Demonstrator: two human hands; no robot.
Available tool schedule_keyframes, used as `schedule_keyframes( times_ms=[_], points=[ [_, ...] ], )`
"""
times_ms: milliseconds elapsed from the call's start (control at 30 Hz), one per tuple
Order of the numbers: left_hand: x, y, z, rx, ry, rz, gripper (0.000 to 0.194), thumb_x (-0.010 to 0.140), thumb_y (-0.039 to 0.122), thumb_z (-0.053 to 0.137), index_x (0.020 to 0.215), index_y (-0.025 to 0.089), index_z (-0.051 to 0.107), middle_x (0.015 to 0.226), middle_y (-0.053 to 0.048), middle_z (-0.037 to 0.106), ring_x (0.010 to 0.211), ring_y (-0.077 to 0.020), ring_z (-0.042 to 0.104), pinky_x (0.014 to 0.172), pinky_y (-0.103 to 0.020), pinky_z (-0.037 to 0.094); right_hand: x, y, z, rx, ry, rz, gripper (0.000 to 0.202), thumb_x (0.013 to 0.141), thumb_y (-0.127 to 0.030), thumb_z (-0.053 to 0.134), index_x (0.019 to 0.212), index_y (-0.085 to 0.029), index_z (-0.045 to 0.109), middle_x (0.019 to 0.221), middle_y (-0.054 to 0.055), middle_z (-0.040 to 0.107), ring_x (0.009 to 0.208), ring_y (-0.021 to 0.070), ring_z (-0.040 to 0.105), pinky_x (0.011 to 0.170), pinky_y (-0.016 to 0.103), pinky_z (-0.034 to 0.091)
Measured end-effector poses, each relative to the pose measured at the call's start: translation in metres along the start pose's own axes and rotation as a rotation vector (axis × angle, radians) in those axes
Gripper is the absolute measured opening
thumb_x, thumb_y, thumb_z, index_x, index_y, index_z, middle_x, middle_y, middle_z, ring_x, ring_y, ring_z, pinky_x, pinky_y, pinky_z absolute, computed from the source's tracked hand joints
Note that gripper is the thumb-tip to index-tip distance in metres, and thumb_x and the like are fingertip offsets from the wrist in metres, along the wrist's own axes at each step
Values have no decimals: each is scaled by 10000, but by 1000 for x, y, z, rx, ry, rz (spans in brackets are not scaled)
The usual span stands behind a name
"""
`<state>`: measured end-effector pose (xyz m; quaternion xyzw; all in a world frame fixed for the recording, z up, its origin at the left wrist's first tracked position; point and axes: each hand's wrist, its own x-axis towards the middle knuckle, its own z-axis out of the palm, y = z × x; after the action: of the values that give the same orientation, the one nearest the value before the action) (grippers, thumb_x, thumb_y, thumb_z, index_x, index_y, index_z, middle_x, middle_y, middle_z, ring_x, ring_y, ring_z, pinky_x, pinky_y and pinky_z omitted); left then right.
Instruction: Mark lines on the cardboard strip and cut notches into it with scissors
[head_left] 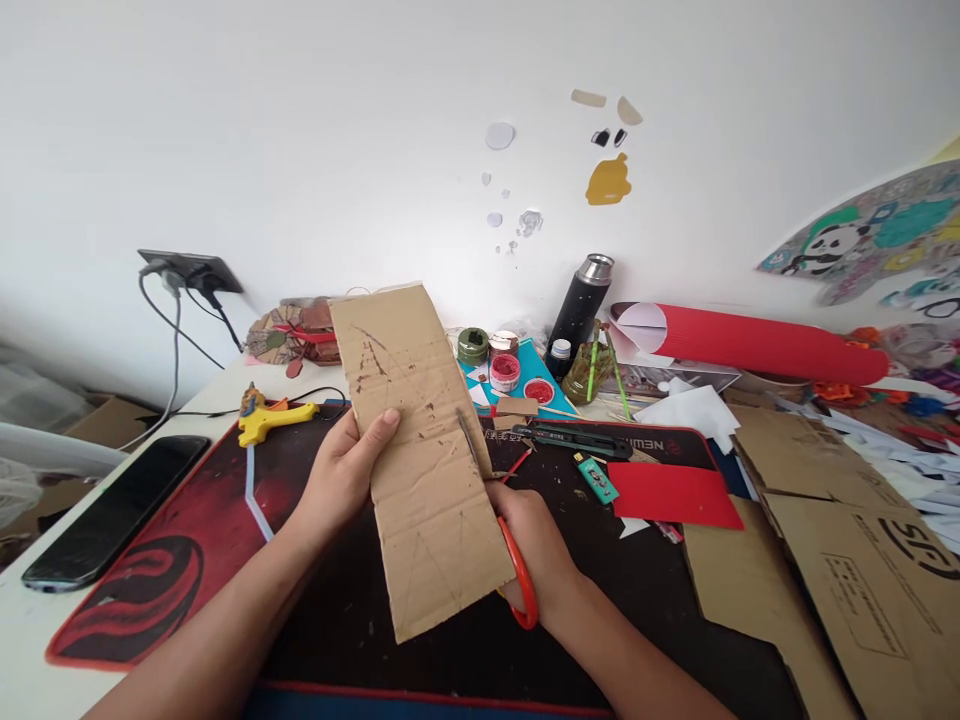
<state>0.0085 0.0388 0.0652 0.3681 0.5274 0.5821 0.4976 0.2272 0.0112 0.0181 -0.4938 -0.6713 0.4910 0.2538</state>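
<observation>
My left hand (pixel 352 465) grips a long piece of cardboard (pixel 420 500) by its left edge, thumb on the front face. Pencil lines and dark reddish smudges mark the cardboard, which is held tilted above the mat. My right hand (pixel 536 540) is closed on orange-handled scissors (pixel 523 585) at the cardboard's right side. One scissor blade lies over the front face near the right edge, with a strip of cardboard standing to its right. The fingers of my right hand are partly hidden behind the handle and the cardboard.
A black and red mat (pixel 360 660) covers the desk. Beyond lie a utility knife (pixel 577 440), paint jars (pixel 504 373), a black thermos (pixel 581 305) and red card (pixel 675 493). Cardboard sheets (pixel 847 570) are at right; a yellow glue gun (pixel 274 420) and phone (pixel 116 510) at left.
</observation>
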Motion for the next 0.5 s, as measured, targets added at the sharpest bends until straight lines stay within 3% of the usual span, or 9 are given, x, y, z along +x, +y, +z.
schedule_keyframes(
  times_ms=[233, 500],
  points=[
    [2, 3, -2, 11, 7, -12, 675, 704, 653, 974, 1118, 161, 768, 1044, -156, 865, 960, -407, 849, 693, -398, 717, 0, -7, 1, -42, 33, 5, 181, 859, -241, 727, 985, -208, 853, 900, 35, 863, 910, 304, 780, 716, 281, 514],
    [3, -1, -3, -18, -8, -7, 680, 721, 663, 967, 1145, 172, 761, 1125, -176, 861, 1016, -421, 843, 768, -446, 728, 3, -5, 2, 15, 21, 34, 225, 906, -267, 688, 1028, -222, 871, 913, 17, 865, 957, 325, 791, 726, 291, 533]
  ],
)
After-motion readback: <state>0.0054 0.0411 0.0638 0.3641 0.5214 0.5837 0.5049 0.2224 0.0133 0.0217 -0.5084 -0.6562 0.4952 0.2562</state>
